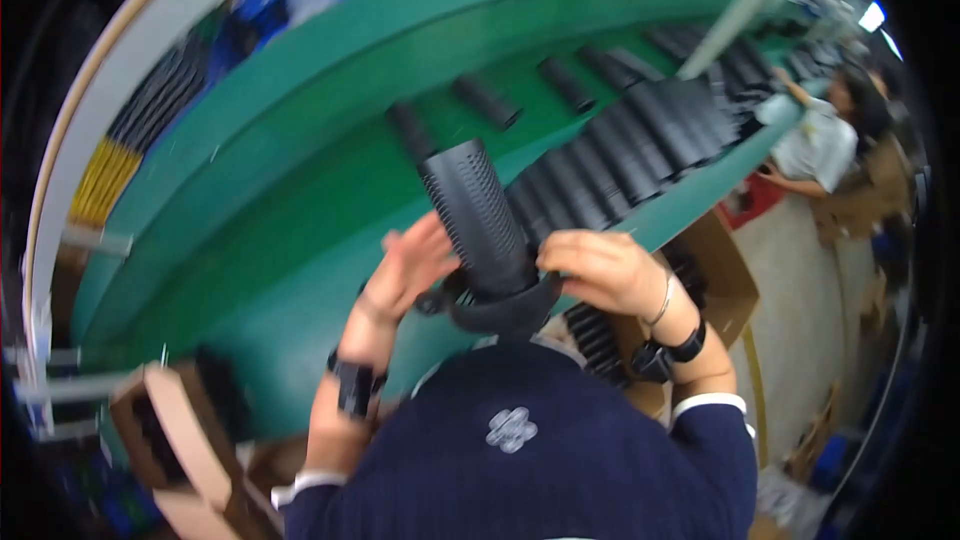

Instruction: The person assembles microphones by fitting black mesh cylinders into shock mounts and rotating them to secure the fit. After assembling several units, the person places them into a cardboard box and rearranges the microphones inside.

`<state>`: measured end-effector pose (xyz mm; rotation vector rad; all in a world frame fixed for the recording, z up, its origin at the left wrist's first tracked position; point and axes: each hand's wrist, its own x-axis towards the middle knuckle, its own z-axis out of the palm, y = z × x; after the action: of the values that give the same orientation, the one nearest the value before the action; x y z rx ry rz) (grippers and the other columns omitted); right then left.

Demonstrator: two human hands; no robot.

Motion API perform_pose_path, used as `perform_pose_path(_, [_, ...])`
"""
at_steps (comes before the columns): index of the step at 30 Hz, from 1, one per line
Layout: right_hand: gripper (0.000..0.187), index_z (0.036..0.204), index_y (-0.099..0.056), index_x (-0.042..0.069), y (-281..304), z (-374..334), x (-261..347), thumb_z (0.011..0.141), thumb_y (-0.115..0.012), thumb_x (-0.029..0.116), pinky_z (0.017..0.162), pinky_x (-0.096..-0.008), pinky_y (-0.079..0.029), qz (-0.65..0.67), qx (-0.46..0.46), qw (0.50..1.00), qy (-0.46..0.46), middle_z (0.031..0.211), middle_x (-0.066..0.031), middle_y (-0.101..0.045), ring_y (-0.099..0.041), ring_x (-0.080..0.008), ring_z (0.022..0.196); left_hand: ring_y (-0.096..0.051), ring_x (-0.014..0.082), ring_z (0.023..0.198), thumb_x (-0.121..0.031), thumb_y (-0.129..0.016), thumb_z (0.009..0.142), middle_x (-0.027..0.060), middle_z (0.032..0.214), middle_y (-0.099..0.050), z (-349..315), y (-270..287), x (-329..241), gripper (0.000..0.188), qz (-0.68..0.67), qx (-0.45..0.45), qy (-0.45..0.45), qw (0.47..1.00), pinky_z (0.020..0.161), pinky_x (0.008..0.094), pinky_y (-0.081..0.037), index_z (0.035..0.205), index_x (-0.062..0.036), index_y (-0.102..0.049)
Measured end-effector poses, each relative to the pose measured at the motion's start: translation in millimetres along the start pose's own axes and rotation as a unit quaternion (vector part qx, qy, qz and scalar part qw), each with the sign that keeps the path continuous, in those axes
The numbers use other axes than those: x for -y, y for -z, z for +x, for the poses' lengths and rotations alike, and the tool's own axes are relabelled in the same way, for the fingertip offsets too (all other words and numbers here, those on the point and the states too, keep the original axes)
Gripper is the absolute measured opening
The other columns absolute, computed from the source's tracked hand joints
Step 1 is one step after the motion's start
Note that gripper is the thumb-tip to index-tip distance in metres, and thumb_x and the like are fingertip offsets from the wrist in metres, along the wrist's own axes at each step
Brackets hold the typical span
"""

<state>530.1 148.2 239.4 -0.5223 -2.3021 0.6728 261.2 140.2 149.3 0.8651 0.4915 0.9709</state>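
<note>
Nearest, navy shirt (500,480); just beyond, black perforated tube (475,215), tilted above green desk (300,290). Beside it, left hand (410,262) spread open; at its lower end, right hand (605,272) curled, grip unclear. Best steadied from both sides.

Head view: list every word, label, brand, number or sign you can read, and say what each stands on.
No words or numbers can be read.
Navy-blue cloth shirt: a white flower-shaped emblem, without readable letters.
Black perforated cylinder: no readable text.
Co-worker's white shirt: any print too small and blurred to read.
</note>
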Motion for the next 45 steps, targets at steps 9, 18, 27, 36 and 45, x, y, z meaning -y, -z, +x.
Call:
perform_pose_path(9, [0.040,0.111,-0.056,0.002,-170.8,12.6,-18.7,0.074,-0.053,-0.014,0.088,-0.0325,-0.048,0.170,-0.006,0.972,-0.164,0.119,-0.0133,-0.055,-0.056,-0.0257,0.110,-0.046,0.0163,0.117,-0.035,-0.064,0.086,0.0063,0.126,-0.050,-114.9,64.4,38.3,0.064,0.019,-0.142,-0.095,0.985,0.100,0.0331,-0.036,0.134,-0.0034,-0.036])
perform_pose_path(18, [0.042,0.112,-0.047,0.003,-273.8,25.2,18.6,0.075,-0.067,-0.003,0.091,-0.0321,-0.043,0.384,0.029,0.889,-0.250,0.122,-0.0086,-0.044,-0.048,-0.0174,0.110,-0.046,0.0177,0.116,-0.034,-0.067,0.085,0.0063,0.124,-0.049,-212.4,87.4,24.7,0.066,0.039,-0.286,-0.183,0.940,0.100,0.0356,-0.036,0.133,-0.0055,-0.032])
perform_pose_path(27, [0.064,0.123,-0.036,0.006,-315.3,46.7,20.2,0.070,-0.071,-0.002,0.099,-0.0358,-0.039,0.452,0.025,0.853,-0.258,0.131,-0.0095,-0.039,-0.043,-0.0197,0.120,-0.042,0.0186,0.120,-0.034,-0.063,0.088,0.0070,0.127,-0.045,-228.3,100.7,24.7,0.069,0.029,-0.279,-0.203,0.938,0.104,0.0368,-0.032,0.138,-0.0064,-0.024])
perform_pose_path(36, [0.064,0.124,-0.034,0.006,-313.3,46.8,15.2,0.070,-0.063,-0.008,0.095,-0.0299,-0.041,0.468,0.007,0.837,-0.282,0.125,-0.0066,-0.044,-0.046,-0.0169,0.115,-0.040,0.0181,0.121,-0.034,-0.066,0.085,0.0069,0.127,-0.045,-220.0,104.1,27.8,0.073,0.021,-0.252,-0.192,0.948,0.104,0.0366,-0.031,0.138,-0.0062,-0.023])
perform_pose_path(45, [0.060,0.124,-0.036,0.006,-311.8,42.4,7.8,0.073,-0.064,-0.011,0.090,-0.0285,-0.046,0.490,0.008,0.825,-0.282,0.123,-0.0054,-0.046,-0.049,-0.0158,0.114,-0.042,0.0180,0.118,-0.030,-0.069,0.084,0.0070,0.125,-0.045,-207.1,91.2,18.7,0.071,0.048,-0.297,-0.185,0.936,0.101,0.0354,-0.033,0.137,-0.0076,-0.027])
